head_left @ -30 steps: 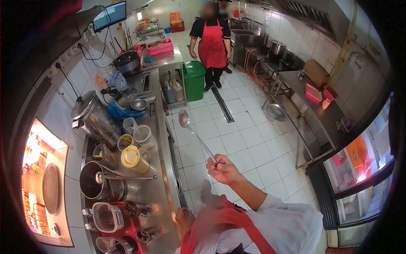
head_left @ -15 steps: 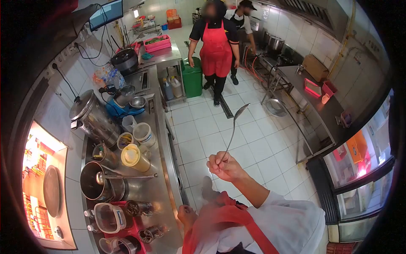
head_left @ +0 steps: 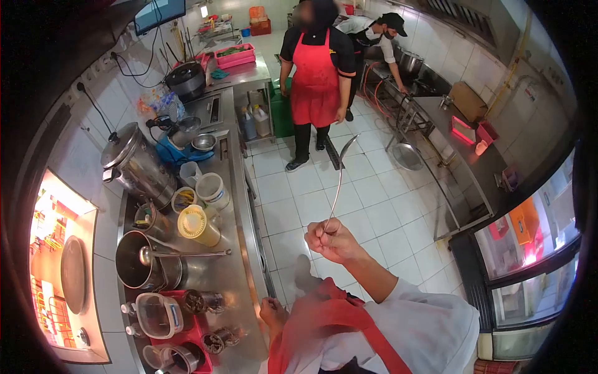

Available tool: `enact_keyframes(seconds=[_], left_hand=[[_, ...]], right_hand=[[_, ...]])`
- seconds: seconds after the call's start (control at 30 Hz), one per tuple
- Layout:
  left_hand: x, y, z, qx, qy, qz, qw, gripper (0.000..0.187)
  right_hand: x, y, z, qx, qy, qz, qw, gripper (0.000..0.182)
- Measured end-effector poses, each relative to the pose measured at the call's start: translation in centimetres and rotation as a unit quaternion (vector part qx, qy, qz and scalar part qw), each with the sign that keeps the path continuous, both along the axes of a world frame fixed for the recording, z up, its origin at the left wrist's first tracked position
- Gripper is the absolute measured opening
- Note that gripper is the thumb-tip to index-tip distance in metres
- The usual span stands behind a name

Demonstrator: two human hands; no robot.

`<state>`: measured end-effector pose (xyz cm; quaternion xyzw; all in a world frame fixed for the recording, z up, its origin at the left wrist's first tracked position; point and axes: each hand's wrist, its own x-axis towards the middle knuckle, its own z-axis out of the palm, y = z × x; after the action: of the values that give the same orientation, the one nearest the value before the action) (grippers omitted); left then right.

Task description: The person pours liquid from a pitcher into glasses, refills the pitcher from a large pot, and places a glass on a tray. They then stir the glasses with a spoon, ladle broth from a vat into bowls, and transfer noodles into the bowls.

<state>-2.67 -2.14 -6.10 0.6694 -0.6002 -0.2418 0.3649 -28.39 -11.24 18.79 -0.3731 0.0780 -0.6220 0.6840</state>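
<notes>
My right hand (head_left: 332, 240) grips the end of a long steel ladle (head_left: 339, 177), held up over the white floor tiles with its bowl pointing away from me. Down by the counter's front edge, my left hand (head_left: 272, 311) is curled low against my red apron; whether it holds anything is hidden. On the steel counter (head_left: 233, 262) to my left stand a steel pot (head_left: 138, 262) with a ladle lying across it, a yellow-lidded container (head_left: 196, 225) and white tubs (head_left: 212, 189).
A person in a red apron (head_left: 314, 68) stands in the aisle ahead, near a green bin. Another person (head_left: 374, 31) bends over the stove behind. A large steel urn (head_left: 137, 162), red trays with jars (head_left: 180, 311) and a right-hand steel counter (head_left: 461, 156) line the aisle.
The ladle swung from pointing up-left to pointing up-right and stays raised. The person in the red apron walked closer. A second person leaned in over the stove.
</notes>
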Motion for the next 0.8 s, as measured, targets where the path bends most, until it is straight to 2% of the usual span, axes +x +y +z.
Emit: enact_keyframes(seconds=[0.2,0.23,0.3,0.37,0.47,0.8], left_hand=[[0.0,-0.1,0.3,-0.033,0.030,-0.001,0.999,0.010],[0.4,-0.2,-1.3,0.004,0.053,0.005,0.999,0.010],[0.0,-0.2,-0.1,0.043,0.078,0.014,0.996,0.010],[-0.2,-0.1,1.6,-0.014,0.037,0.001,0.999,0.011],[-0.2,-0.2,0.7,-0.045,0.018,-0.002,0.999,0.011],[0.3,-0.2,-0.2,-0.006,0.018,-0.010,1.000,0.010]], right_hand=[[0.0,-0.2,-0.4,0.000,-0.004,0.008,1.000,0.010],[-0.1,-0.2,-0.4,-0.002,-0.015,0.016,1.000,0.010],[-0.1,-0.2,-0.4,-0.004,-0.014,0.016,1.000,0.010],[-0.1,-0.1,-0.4,-0.006,-0.015,0.017,1.000,0.011],[-0.1,-0.1,-0.4,-0.014,-0.016,0.017,1.000,0.010],[0.1,0.0,-0.5,-0.016,-0.001,0.011,1.000,0.010]])
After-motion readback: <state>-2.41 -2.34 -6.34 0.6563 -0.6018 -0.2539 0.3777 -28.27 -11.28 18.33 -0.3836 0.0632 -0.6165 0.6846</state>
